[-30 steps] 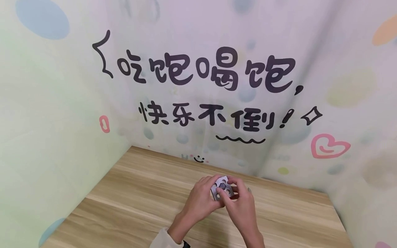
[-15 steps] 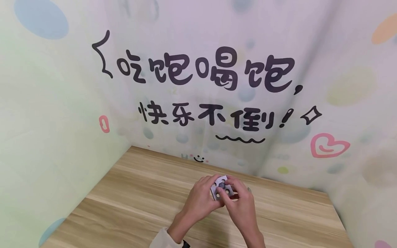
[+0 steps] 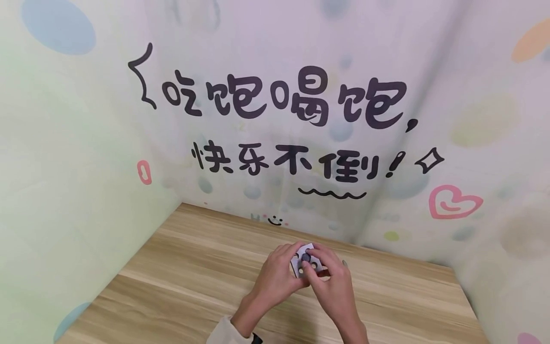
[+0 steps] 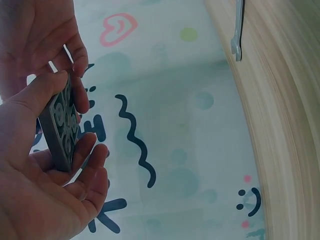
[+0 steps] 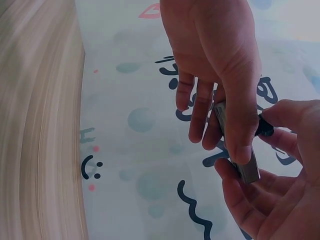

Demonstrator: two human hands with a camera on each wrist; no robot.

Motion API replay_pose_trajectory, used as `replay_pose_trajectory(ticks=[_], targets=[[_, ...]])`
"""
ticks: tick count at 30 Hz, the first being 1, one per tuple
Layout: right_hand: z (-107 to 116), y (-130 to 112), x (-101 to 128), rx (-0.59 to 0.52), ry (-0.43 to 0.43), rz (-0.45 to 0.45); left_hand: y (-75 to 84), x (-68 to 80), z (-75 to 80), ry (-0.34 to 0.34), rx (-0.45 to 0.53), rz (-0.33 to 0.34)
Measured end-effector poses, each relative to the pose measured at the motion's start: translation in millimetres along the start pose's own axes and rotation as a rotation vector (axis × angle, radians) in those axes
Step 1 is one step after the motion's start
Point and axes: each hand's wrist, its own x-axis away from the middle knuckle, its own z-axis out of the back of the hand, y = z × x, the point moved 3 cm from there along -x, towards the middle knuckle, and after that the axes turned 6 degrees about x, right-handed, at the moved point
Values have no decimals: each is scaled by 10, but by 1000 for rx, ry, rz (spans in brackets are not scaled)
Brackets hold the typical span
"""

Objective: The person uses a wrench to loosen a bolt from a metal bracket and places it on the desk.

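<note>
On the left, the left hand [image 3: 275,277] grips a small square metal plate [image 3: 306,260] with round holes, held above the wooden tabletop [image 3: 180,277] near its far edge. In the left wrist view the thumb [image 4: 37,95] presses along one edge of the plate [image 4: 62,127] while the curled fingers [image 4: 90,172] support the opposite edge from below, so the plate stands on edge between them, its holed face turned toward the person's head. The plate sits directly between both hands, touching each; neither is nearer.

Moving right, a small dark bolt or knob [image 5: 265,129] sits at the plate's central hole; what exactly it is cannot be told. The right hand [image 3: 333,282] pinches it with thumb and forefinger, fingers curled, and its lower fingers [image 5: 240,200] lie under the plate's edge [image 5: 245,167]. The dark piece's axis runs across the plate's face, through the hole.

Farther right, an open-ended spanner [image 4: 238,30] lies flat on the tabletop, well apart from both hands, beside the printed backdrop [image 3: 301,119].
</note>
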Motion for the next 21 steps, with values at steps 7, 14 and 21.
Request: replay_pose_trajectory(ticks=[7,14,21], targets=[[9,-8,2,-5,-6,8,-7,3,5,-1,-5,0],[8,0,11,-9,-28,13,-16,13,5,-14,7,13],[3,-14,6,-11,-53,-6,-22,13,7,-15,6,19]])
